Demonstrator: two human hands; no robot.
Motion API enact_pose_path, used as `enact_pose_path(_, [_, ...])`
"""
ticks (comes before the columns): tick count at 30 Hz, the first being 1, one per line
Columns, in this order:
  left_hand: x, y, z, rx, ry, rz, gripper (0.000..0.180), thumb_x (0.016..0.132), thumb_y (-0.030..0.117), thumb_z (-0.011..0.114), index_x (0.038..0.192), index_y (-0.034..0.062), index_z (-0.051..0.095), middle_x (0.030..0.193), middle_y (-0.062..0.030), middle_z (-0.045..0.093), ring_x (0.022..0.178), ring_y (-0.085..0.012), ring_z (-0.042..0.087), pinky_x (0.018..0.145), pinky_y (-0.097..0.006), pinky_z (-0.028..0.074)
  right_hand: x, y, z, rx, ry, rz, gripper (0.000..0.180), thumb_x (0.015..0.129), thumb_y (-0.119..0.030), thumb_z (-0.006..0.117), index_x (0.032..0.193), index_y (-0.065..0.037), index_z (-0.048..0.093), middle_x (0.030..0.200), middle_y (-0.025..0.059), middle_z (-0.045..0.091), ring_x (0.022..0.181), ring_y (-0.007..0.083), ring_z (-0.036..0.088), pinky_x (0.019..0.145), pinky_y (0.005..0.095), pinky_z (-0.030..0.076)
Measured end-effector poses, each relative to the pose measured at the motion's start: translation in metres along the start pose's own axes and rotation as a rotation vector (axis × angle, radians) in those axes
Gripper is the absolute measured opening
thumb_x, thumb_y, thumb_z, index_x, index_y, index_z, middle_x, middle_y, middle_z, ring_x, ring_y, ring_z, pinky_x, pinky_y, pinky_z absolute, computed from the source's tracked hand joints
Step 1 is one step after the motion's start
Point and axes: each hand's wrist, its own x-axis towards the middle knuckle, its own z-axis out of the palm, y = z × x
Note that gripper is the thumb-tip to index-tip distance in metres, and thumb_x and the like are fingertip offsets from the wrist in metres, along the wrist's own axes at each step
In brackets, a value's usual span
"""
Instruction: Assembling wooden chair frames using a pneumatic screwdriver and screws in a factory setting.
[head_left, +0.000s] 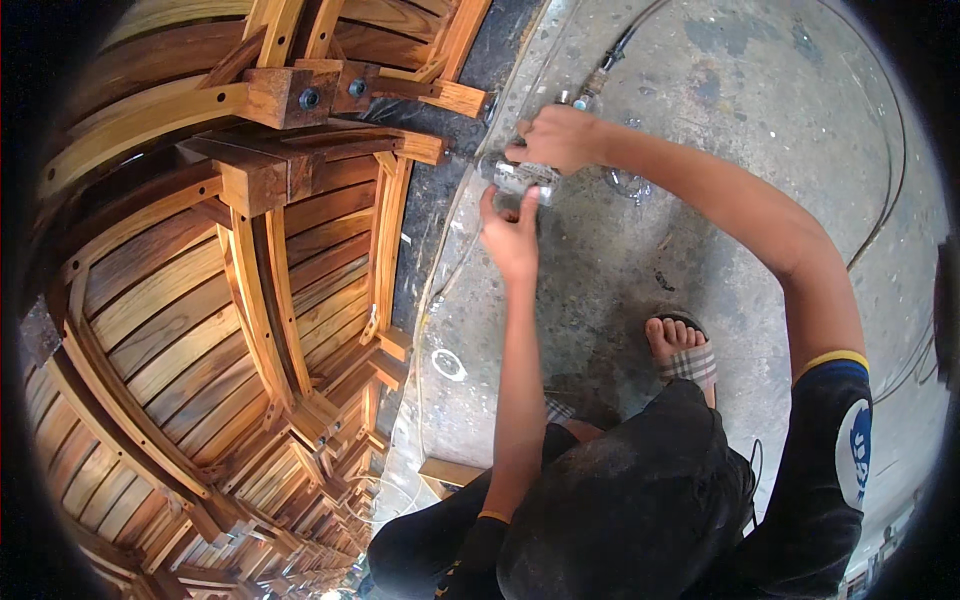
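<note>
Dark trousers (620,490) lie nearest, below both hands; beyond them the right hand (560,138) appears to grip the silver air tool (520,178) from its far side, while the left hand (512,235) steadies its near side with thumb and forefinger. Its nose points leftward from the hands toward the wooden frame (420,147), though whether they touch is unclear. For good work, the person should probably hold the tool square to that frame, fingers clear of the nose, with the hose (625,42) above the right hand slack.
</note>
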Motion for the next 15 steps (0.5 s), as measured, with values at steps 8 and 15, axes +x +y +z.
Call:
enact_pose_path(8, [-0.001,0.003,0.0,0.038,-0.044,-0.005,0.069,0.077,0.037,0.075,0.12,-0.0104,0.049,0.054,-0.0077,0.055,0.049,-0.0147,0.049,0.054,-0.031,0.042,-0.004,0.0,0.002,-0.012,0.014,0.01,0.045,0.066,-0.015,0.07,0.108,-0.012,0.052,0.084,0.012,0.061,0.075,0.0272,0.065,0.057,0.0368,0.051])
enact_pose_path(15, [0.03,-0.046,-0.005,-0.383,0.063,-0.249,0.049,0.084,0.043,0.066,0.082,-0.0052,0.061,0.054,0.0006,0.049,0.051,-0.0101,0.043,0.047,-0.029,0.036,-0.005,-0.002,0.014,-0.029,0.1,0.016,0.036,0.068,-0.013,0.067,0.1,-0.012,0.051,0.09,0.0072,0.058,0.066,0.024,0.065,0.049,0.0349,0.049])
